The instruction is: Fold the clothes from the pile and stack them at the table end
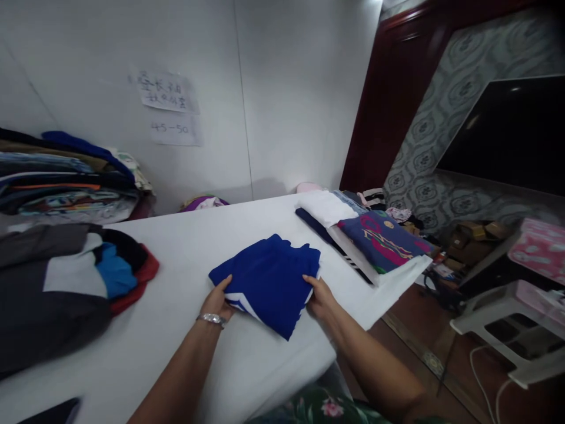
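Gripping a folded blue cloth (269, 277) in the head view, the left hand (219, 299) pinches its left corner and the right hand (319, 296) its right side, both thumbs on top. The cloth is over the middle of the white table (180, 259), a white edge showing beside the left fingers. Heaped clothes (75, 300) lie to the left; folded clothes (375, 235) lie to the right, near a stool (497, 306).

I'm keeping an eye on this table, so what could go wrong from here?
The folded blue garment could come loose, since the left hand and right hand hold only its edges. The folded clothes stack might slide off, as it lies near the edge of the table.
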`<state>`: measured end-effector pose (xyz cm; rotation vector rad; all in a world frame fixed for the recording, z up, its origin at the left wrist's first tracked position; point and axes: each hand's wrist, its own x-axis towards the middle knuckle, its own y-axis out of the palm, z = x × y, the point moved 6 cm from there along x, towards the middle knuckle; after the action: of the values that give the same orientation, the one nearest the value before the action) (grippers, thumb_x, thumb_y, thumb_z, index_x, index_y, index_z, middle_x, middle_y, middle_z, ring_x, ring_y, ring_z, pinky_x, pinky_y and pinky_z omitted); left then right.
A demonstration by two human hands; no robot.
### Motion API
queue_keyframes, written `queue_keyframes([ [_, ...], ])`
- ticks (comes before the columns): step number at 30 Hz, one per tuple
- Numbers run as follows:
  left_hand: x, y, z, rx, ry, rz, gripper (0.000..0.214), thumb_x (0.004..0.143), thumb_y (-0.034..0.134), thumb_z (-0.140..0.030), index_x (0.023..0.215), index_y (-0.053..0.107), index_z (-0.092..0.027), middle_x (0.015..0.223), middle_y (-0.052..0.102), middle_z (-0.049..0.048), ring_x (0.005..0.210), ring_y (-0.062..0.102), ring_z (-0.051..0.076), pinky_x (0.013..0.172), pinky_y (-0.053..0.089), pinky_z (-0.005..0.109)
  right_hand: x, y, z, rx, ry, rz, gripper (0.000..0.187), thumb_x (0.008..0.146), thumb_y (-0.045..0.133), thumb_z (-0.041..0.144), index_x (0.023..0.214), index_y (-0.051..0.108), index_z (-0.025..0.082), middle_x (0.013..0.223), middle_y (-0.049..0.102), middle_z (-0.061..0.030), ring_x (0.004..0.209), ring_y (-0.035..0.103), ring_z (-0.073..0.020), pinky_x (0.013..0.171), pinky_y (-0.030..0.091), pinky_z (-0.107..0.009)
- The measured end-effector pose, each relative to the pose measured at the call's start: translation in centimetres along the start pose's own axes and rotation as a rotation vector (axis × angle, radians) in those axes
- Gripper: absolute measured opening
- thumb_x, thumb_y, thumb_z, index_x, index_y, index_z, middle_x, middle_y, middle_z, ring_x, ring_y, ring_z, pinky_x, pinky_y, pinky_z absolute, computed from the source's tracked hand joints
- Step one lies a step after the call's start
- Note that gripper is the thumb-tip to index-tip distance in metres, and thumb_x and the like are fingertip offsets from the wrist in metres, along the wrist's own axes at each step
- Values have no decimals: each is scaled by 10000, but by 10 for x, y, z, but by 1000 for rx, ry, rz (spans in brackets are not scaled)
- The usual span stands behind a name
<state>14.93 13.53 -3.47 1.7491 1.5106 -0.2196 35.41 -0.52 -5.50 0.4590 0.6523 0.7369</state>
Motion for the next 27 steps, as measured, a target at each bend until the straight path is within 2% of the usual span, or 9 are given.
queue_keyframes([
  [5, -5, -1, 3, 0, 9, -30, 341, 873, 534, -240, 1191, 589, -131, 844, 733, 87, 758, 709, 210, 782, 572, 359, -2, 3, -2, -31, 131, 0, 451, 727, 707, 265, 1145, 570, 168, 858, 734, -48, 737, 698, -199, 646, 569, -307],
  [8, -15, 3, -5, -2, 13, -26, 331, 902, 487, -271, 1189, 594, -143, 890, 733, 88, 809, 706, 208, 798, 568, 350, -6, 8, 3, -24, 152, -12, 390, 729, 687, 204, 1101, 585, 145, 800, 731, -52, 707, 697, -196, 647, 570, -307],
  [11, -31, 12, -22, 9, 59, 31, 313, 923, 434, -270, 1150, 615, -154, 911, 733, 77, 871, 698, 216, 803, 571, 355, -13, 14, 13, 28, 92, 25, 350, 698, 670, 137, 1040, 598, 139, 760, 728, -46, 700, 696, -204, 676, 572, -325],
  [17, -61, 38, -49, 52, 187, 119, 293, 920, 418, -306, 1079, 651, -223, 951, 736, 37, 994, 661, 236, 825, 571, 374, -29, 24, 51, 78, -76, 133, 368, 632, 712, 150, 985, 609, 169, 779, 731, -32, 739, 696, -221, 715, 572, -352],
  [20, -71, 71, -54, 43, 211, 229, 300, 927, 419, -304, 1140, 626, -261, 1000, 728, 19, 1023, 650, 212, 883, 545, 364, -32, 25, 86, 89, -164, 181, 382, 617, 719, 152, 984, 612, 164, 785, 731, -34, 735, 695, -219, 739, 572, -358],
  [22, -79, 105, -56, 20, 207, 328, 330, 945, 381, -287, 1180, 608, -240, 1021, 722, 31, 1042, 640, 201, 925, 519, 360, -33, 22, 117, 89, -239, 187, 381, 617, 715, 146, 984, 613, 161, 774, 729, -31, 726, 694, -216, 755, 571, -362],
  [24, -87, 148, -58, -18, 203, 429, 356, 957, 349, -278, 1200, 599, -204, 1034, 716, 54, 1067, 626, 204, 958, 494, 358, -35, 16, 155, 87, -325, 171, 362, 620, 703, 129, 970, 614, 159, 755, 723, -26, 731, 693, -216, 774, 569, -369],
  [27, -98, 224, -61, -46, 219, 581, 357, 935, 423, -341, 1203, 597, -182, 1080, 694, 70, 1106, 601, 232, 973, 478, 384, -38, 0, 220, 77, -472, 112, 292, 643, 677, 117, 927, 615, 149, 724, 710, -19, 733, 690, -211, 789, 566, -373],
])
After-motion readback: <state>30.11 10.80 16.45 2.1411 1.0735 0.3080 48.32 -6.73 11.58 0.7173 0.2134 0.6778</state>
